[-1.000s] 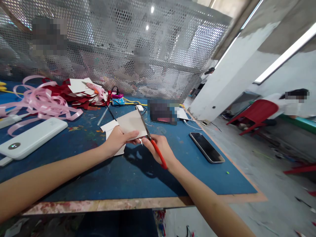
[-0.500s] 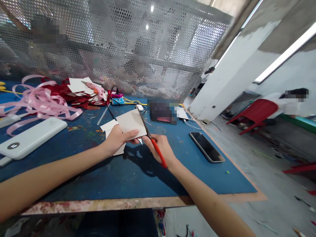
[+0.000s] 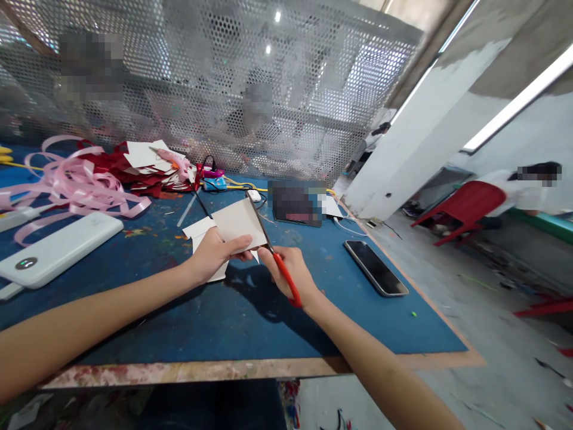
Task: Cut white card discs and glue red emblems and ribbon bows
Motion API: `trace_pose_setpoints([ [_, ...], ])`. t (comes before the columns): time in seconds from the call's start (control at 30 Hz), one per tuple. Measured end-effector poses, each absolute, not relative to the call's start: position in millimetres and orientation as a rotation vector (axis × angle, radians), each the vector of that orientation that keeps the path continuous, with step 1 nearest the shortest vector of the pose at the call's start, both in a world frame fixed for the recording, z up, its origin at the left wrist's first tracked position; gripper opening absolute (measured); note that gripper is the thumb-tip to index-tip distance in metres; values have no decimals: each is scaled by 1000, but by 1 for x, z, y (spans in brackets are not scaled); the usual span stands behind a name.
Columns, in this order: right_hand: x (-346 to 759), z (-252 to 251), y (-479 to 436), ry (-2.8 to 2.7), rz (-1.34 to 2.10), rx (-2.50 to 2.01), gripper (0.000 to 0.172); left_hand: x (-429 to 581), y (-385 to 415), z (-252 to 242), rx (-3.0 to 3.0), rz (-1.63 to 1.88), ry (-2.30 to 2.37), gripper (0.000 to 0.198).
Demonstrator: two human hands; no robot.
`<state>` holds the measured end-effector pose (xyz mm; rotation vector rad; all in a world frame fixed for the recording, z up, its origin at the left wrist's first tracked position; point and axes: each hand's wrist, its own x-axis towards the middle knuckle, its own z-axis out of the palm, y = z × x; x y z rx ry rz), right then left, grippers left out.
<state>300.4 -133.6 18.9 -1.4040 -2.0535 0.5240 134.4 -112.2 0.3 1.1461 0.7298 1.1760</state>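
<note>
My left hand pinches a white card by its near edge, thumb on top, above the blue table. Red-handled scissors are in my right hand, fingers wrapped round the handle. Their dark blade lies along the card's right edge. Whether the blades are apart is hard to make out. Under and left of my left hand, more white card pieces lie on the table. The fingers beneath the card are partly hidden.
Pink ribbon lies tangled at the left behind a white power bank. A pile of red and white pieces sits at the back. A tablet and a phone are to the right. A perforated metal screen stands behind.
Both hands, the card and the scissors keep nearly the same places. The whole view has shifted very slightly.
</note>
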Motion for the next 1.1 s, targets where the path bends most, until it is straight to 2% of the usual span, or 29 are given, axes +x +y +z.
trace_pose_setpoints([
  [0.4, 301, 15, -130, -2069, 486, -1332, 47, 136, -111, 0, 1101, 1200, 656, 19],
  [0.67, 309, 17, -123, -1990, 367, -1397, 52, 136, -111, 2, 1001, 1270, 675, 35],
  [0.87, 320, 17, -114, -1921, 278, -1417, 45, 133, -106, 0, 1056, 1278, 738, 34],
  [1.1, 321, 12, -112, -1871, 363, -1311, 38, 133, -99, -4, 1021, 1378, 765, 40],
])
